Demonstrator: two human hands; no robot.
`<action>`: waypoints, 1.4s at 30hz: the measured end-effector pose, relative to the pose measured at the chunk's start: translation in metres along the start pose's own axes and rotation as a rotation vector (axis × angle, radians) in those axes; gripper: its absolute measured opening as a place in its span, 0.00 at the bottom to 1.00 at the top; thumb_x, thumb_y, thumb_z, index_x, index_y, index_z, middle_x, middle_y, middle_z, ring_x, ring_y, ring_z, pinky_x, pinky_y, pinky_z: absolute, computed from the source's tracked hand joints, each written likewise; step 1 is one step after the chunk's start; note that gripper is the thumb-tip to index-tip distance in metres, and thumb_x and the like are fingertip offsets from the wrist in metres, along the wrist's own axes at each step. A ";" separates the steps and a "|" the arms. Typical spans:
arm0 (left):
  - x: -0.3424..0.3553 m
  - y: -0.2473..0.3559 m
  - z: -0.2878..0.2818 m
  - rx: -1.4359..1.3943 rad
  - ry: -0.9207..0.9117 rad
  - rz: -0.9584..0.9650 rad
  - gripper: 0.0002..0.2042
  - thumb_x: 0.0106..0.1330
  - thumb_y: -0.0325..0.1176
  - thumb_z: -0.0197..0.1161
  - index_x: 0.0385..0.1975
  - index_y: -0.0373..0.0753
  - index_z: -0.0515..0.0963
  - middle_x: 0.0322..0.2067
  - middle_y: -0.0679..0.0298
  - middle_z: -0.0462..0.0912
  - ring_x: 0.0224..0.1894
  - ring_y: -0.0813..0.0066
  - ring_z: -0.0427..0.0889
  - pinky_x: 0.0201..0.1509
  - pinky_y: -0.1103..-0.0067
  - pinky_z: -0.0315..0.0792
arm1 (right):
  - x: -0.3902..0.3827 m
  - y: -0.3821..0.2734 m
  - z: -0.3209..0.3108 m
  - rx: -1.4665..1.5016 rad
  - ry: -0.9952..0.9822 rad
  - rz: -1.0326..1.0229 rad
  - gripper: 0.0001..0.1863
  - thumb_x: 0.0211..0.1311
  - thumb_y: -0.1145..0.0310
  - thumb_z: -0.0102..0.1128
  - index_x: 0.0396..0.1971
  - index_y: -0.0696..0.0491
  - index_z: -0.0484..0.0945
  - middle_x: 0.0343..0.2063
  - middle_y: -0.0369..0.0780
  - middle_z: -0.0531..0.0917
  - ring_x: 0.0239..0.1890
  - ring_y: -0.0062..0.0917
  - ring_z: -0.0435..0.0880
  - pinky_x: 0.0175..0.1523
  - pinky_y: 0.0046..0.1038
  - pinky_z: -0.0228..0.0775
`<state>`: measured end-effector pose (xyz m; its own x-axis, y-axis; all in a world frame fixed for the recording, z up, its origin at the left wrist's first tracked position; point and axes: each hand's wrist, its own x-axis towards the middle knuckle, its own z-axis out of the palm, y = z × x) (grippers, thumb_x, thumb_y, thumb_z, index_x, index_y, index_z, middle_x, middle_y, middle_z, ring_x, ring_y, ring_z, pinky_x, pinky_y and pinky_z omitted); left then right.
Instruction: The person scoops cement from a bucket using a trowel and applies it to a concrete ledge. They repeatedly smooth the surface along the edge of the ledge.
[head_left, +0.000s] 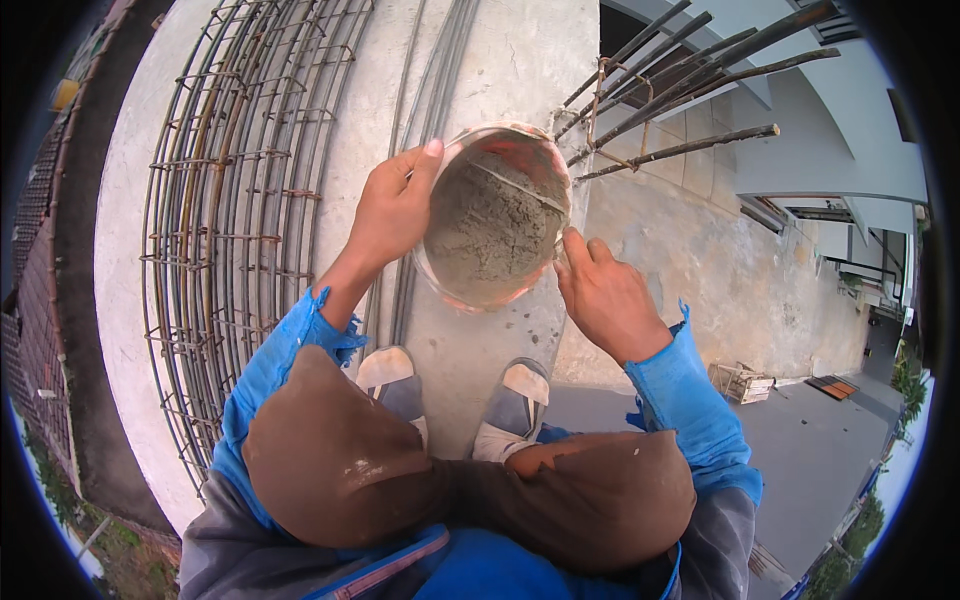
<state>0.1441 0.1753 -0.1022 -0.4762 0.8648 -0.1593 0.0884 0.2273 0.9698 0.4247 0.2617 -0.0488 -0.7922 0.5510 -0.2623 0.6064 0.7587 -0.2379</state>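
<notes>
A round bucket [500, 127] with a pale, smeared rim stands in front of my feet, its inside reddish near the far wall. Wet grey mortar [490, 235] fills much of it. Across the mortar lies the bucket's thin curved handle [517, 186]. My left hand [393, 207] grips the rim on the left, thumb stretched along the top and fingers hidden over the outside. On the right, my right hand [612, 302] is closed at the rim, with its fingertips partly out of sight. Both hands appear to hold the bucket.
Tied rebar cages [235, 200] lie along the left, with loose steel rods [430, 85] beside them. Rebar ends [690, 150] jut out at the upper right. My feet [515, 395] are on a narrow concrete ledge; a grey floor [800, 440] with a crate [740, 383] lies far below, right.
</notes>
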 end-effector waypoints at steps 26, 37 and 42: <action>-0.020 0.018 0.034 0.178 0.080 0.109 0.25 0.83 0.51 0.51 0.48 0.35 0.87 0.16 0.57 0.74 0.21 0.69 0.74 0.32 0.68 0.71 | -0.051 0.030 -0.012 0.255 -0.353 0.202 0.19 0.83 0.55 0.48 0.58 0.56 0.69 0.34 0.56 0.86 0.37 0.59 0.84 0.47 0.56 0.74; -0.023 0.025 0.039 0.255 0.049 0.117 0.23 0.83 0.50 0.51 0.54 0.38 0.87 0.16 0.54 0.73 0.19 0.65 0.73 0.30 0.67 0.70 | -0.067 -0.004 -0.006 -0.053 -0.220 0.059 0.15 0.81 0.58 0.52 0.55 0.53 0.71 0.33 0.51 0.84 0.30 0.52 0.87 0.33 0.48 0.80; -0.025 0.033 0.039 0.259 0.046 0.089 0.24 0.83 0.50 0.51 0.53 0.37 0.87 0.15 0.55 0.73 0.19 0.68 0.73 0.30 0.68 0.70 | -0.049 0.025 -0.003 0.235 -0.324 0.236 0.17 0.82 0.57 0.50 0.53 0.57 0.69 0.33 0.59 0.85 0.35 0.61 0.85 0.44 0.56 0.76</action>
<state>0.1934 0.1783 -0.0736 -0.4950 0.8667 -0.0614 0.3495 0.2633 0.8992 0.4785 0.2547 -0.0393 -0.5915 0.5334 -0.6046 0.7960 0.5060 -0.3323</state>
